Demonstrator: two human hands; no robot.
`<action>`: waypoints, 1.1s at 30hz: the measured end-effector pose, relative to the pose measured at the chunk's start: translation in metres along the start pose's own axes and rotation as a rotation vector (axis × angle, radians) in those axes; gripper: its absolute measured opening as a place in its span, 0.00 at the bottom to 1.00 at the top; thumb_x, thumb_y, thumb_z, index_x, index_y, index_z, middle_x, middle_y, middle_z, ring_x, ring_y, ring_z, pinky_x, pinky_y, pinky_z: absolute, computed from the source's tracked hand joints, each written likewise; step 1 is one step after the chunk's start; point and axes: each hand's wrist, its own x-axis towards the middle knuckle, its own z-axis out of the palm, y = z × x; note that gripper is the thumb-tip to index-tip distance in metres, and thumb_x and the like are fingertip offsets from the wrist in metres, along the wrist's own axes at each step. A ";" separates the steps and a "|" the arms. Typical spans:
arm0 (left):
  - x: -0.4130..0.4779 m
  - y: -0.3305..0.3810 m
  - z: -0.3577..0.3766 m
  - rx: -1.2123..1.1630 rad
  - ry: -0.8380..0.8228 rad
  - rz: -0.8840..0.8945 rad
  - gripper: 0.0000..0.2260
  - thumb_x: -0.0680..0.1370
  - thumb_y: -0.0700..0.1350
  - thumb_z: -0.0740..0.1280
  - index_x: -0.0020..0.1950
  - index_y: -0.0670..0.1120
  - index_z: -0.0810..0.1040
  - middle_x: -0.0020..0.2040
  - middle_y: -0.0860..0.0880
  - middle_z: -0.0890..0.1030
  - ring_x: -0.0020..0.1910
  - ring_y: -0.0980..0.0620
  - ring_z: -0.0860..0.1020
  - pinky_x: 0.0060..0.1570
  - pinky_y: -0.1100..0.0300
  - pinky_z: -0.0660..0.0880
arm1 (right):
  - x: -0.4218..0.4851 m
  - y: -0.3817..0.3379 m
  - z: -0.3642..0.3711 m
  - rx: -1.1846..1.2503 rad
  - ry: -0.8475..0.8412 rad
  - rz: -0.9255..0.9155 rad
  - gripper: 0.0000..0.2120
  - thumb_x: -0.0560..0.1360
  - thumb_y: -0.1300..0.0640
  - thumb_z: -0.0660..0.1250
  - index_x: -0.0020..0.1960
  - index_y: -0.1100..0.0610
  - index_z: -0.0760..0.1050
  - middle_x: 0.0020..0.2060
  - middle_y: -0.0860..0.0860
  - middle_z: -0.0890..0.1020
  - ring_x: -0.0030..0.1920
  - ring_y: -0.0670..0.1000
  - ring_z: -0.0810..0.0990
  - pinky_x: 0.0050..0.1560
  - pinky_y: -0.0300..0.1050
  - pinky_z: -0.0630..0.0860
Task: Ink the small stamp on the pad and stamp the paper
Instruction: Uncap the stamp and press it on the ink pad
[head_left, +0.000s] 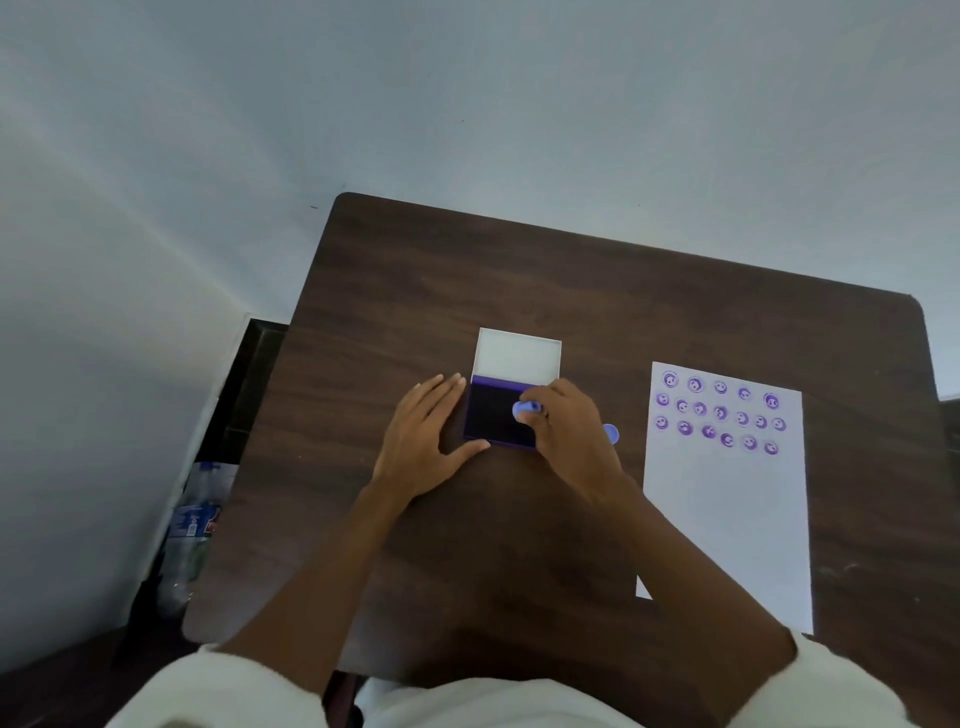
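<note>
An open ink pad (501, 418) lies near the middle of a dark wooden table (571, 270), its white lid (518, 357) folded back on the far side and its dark purple inking surface facing up. The left hand (423, 436) lies flat and open on the table just left of the pad, fingers stretched along the pad's left edge and the thumb touching its near left corner. The right hand (563, 434) comes in from the pad's right side, its fingers closed around a small pale blue stamp (524, 409) that sits on the dark surface near the pad's right edge. Just right of the pad, behind that hand, a second small blue round piece (612, 433) peeks out on the table. Farther right of the pad lies a white sheet of paper (727, 519), its far part covered with three rows of round purple prints (719, 413), the near part blank. Left of the pad, beyond the table edge, plastic bottles (195, 525) stand on the floor.
</note>
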 end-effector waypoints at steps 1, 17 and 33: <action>-0.001 -0.001 0.004 -0.008 0.014 0.013 0.39 0.73 0.62 0.72 0.77 0.43 0.66 0.76 0.45 0.70 0.77 0.47 0.64 0.75 0.42 0.64 | 0.003 -0.002 0.003 -0.036 -0.005 -0.023 0.10 0.75 0.58 0.69 0.56 0.57 0.78 0.51 0.54 0.80 0.46 0.47 0.76 0.47 0.38 0.70; 0.001 -0.011 0.026 0.113 0.113 0.106 0.36 0.75 0.68 0.64 0.76 0.46 0.69 0.74 0.50 0.74 0.76 0.47 0.67 0.75 0.44 0.63 | 0.000 -0.007 0.020 -0.304 -0.001 -0.291 0.23 0.64 0.63 0.79 0.56 0.61 0.75 0.49 0.58 0.80 0.49 0.56 0.80 0.42 0.51 0.83; 0.001 -0.011 0.025 0.186 0.090 0.102 0.35 0.77 0.68 0.61 0.76 0.46 0.68 0.74 0.48 0.74 0.76 0.47 0.66 0.75 0.43 0.64 | -0.022 0.001 -0.003 -0.134 0.056 -0.008 0.11 0.74 0.62 0.70 0.56 0.62 0.79 0.52 0.58 0.80 0.47 0.53 0.80 0.50 0.45 0.77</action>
